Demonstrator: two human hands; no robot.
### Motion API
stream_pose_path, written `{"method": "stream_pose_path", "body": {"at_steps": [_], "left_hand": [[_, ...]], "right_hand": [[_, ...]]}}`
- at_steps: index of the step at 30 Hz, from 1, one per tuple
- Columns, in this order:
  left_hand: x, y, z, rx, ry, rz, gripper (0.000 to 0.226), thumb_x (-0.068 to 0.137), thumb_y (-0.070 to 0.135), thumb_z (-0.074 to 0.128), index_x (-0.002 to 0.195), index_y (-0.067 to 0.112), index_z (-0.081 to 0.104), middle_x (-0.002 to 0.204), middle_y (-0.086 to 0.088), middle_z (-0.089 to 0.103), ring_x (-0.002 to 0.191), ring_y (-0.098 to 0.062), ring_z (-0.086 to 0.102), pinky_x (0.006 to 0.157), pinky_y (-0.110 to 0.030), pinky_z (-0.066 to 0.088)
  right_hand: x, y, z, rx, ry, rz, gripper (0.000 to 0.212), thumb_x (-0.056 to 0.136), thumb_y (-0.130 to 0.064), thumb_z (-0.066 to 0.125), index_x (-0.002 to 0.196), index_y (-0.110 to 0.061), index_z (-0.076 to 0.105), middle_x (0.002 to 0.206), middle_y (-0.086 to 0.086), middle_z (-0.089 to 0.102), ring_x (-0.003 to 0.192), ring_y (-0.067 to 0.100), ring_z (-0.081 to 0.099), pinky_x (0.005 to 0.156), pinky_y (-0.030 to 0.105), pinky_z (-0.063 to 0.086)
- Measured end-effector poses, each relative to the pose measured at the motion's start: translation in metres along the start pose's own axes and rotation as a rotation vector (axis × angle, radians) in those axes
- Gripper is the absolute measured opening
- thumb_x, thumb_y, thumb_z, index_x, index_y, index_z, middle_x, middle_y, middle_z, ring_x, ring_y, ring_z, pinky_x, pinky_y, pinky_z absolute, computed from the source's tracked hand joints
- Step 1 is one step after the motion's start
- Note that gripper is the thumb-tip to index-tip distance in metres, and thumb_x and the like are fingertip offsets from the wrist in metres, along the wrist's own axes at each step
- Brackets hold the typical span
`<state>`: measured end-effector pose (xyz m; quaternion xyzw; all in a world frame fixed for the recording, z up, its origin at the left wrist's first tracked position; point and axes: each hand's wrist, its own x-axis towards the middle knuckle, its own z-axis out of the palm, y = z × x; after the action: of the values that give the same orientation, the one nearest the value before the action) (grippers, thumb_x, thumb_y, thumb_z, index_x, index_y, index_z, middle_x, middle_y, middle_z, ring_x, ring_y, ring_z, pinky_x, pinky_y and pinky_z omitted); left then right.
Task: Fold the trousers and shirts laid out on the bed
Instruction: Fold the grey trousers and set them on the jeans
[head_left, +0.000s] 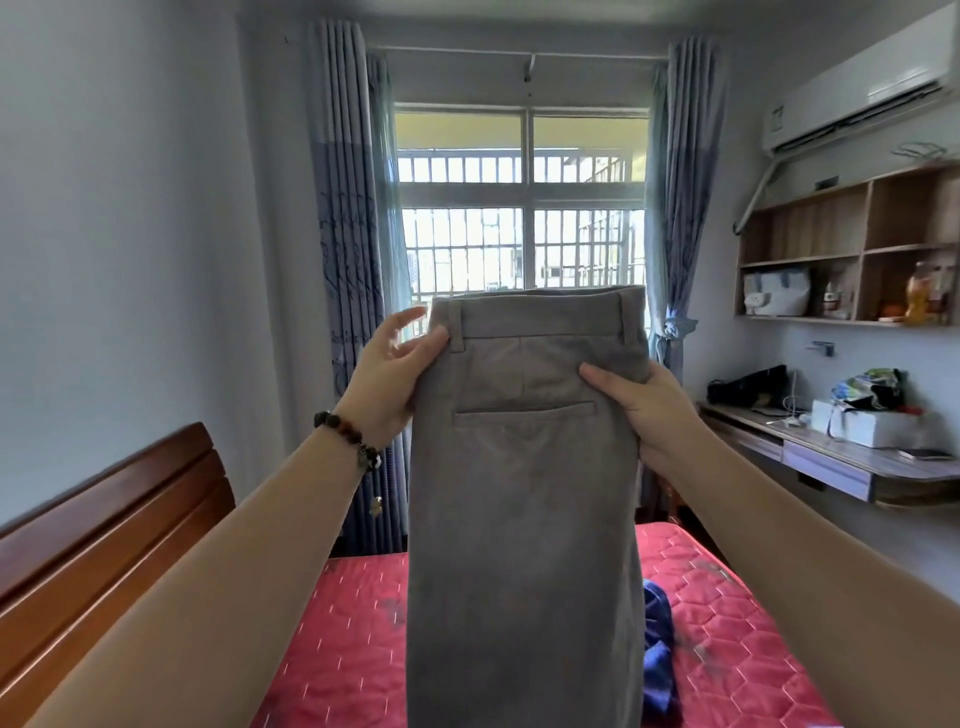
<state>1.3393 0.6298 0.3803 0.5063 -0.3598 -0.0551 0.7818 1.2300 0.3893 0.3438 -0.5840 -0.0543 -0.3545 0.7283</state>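
Trousers of grey, soft-napped woven cloth (524, 493) hang upright in the air over the red quilted bed cover (353, 649), doubled lengthwise so 1 leg lies on the other, waistband uppermost with its belt loops and 1 welted back pocket facing the camera. The left hand (392, 371) pinches the waistband's left edge with the thumb in front, its other fingers spread and loosely straight behind; the right hand (641, 405) grips the right edge just below the band, thumb pressed across the front, fingers wrapped behind. The likeliest trouble, I judge, is on the left: so light a pinch could let the heavy, limp cloth slide, and the 2 legs would shear out of line, spoiling the crease. Lowered carelessly, the hanging legs could also drape over the crumpled, glossy blue garment (658, 649) lying near the bed's right edge and drag it along. The cover's stitched hexagons look slightly grippy, which may bunch the fabric.
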Motion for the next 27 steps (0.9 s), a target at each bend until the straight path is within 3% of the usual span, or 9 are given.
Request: {"method": "stream_pose_path", "body": {"at_steps": [4,8,11,15,17,19,22,25,27], "left_hand": [[-0.019,-0.023,-0.001,0.129,-0.065,-0.203,0.043,0.064,0.026,0.08,0.103,0.013,0.068,0.095,-0.003,0.076,0.087,-0.018,0.072,0.067,-0.027,0.058],[-0.009,-0.024,0.019,0.057,0.101,-0.114,0.028,0.072,0.015,0.081,0.097,0.006,0.072,0.095,-0.006,0.075,0.086,-0.018,0.072,0.072,-0.031,0.059],[-0.006,-0.022,0.035,0.012,0.14,-0.067,0.019,0.079,0.007,0.076,0.097,0.003,0.071,0.097,-0.009,0.074,0.087,-0.02,0.071,0.079,-0.034,0.059],[-0.004,-0.009,0.048,0.014,0.047,-0.147,0.032,0.081,0.01,0.073,0.112,0.0,0.066,0.107,-0.015,0.071,0.094,-0.026,0.069,0.083,-0.039,0.058],[0.0,0.003,0.058,0.014,-0.065,-0.194,0.035,0.081,0.012,0.073,0.114,0.002,0.066,0.108,-0.014,0.071,0.096,-0.026,0.07,0.081,-0.039,0.059],[0.004,0.011,0.071,0.059,-0.061,-0.139,0.033,0.081,0.01,0.073,0.112,0.001,0.067,0.109,-0.014,0.071,0.099,-0.026,0.069,0.087,-0.042,0.057],[0.01,0.015,0.089,0.0,0.04,-0.078,0.031,0.083,0.008,0.072,0.112,-0.001,0.066,0.11,-0.017,0.07,0.102,-0.029,0.068,0.091,-0.045,0.055],[0.015,0.015,0.092,-0.054,0.122,-0.052,0.026,0.083,0.006,0.072,0.108,0.001,0.067,0.109,-0.017,0.07,0.102,-0.031,0.067,0.091,-0.047,0.054],[0.019,0.013,0.085,-0.062,0.161,-0.04,0.023,0.084,0.007,0.071,0.107,0.004,0.067,0.11,-0.016,0.07,0.102,-0.029,0.067,0.092,-0.048,0.053]], "right_hand": [[0.007,-0.01,0.02,-0.068,0.016,-0.081,0.042,0.069,-0.02,0.085,0.106,-0.009,0.068,0.101,0.006,0.075,0.092,0.021,0.072,0.073,0.03,0.057],[0.001,-0.014,-0.006,-0.109,-0.135,0.004,0.061,0.056,-0.035,0.089,0.108,-0.014,0.067,0.103,0.004,0.074,0.092,0.018,0.071,0.072,0.028,0.057],[-0.017,-0.002,-0.036,-0.268,-0.28,0.185,0.068,0.055,-0.027,0.09,0.114,-0.006,0.065,0.108,0.008,0.073,0.1,0.023,0.069,0.084,0.036,0.057],[-0.021,-0.008,-0.056,-0.317,-0.081,0.059,0.05,0.046,-0.025,0.088,0.093,-0.011,0.075,0.1,0.009,0.074,0.097,0.024,0.07,0.086,0.037,0.055],[-0.021,-0.014,-0.059,-0.311,-0.034,0.01,0.047,0.047,-0.026,0.088,0.089,-0.011,0.076,0.098,0.007,0.075,0.094,0.022,0.071,0.084,0.034,0.054],[-0.024,-0.019,-0.062,-0.313,-0.005,-0.024,0.046,0.05,-0.027,0.087,0.092,-0.011,0.074,0.097,0.005,0.075,0.093,0.019,0.071,0.081,0.032,0.055],[-0.036,-0.019,-0.078,-0.301,-0.106,0.038,0.039,0.061,-0.016,0.082,0.098,-0.015,0.071,0.098,0.001,0.075,0.091,0.014,0.072,0.072,0.025,0.056],[-0.055,-0.004,-0.098,-0.569,-0.334,0.296,0.034,0.07,0.001,0.08,0.101,-0.012,0.071,0.1,0.003,0.075,0.091,0.015,0.071,0.069,0.021,0.057],[-0.058,-0.001,-0.115,-0.61,-0.266,0.285,0.028,0.075,-0.001,0.077,0.103,-0.006,0.071,0.1,0.008,0.075,0.094,0.022,0.071,0.074,0.025,0.058]]}}
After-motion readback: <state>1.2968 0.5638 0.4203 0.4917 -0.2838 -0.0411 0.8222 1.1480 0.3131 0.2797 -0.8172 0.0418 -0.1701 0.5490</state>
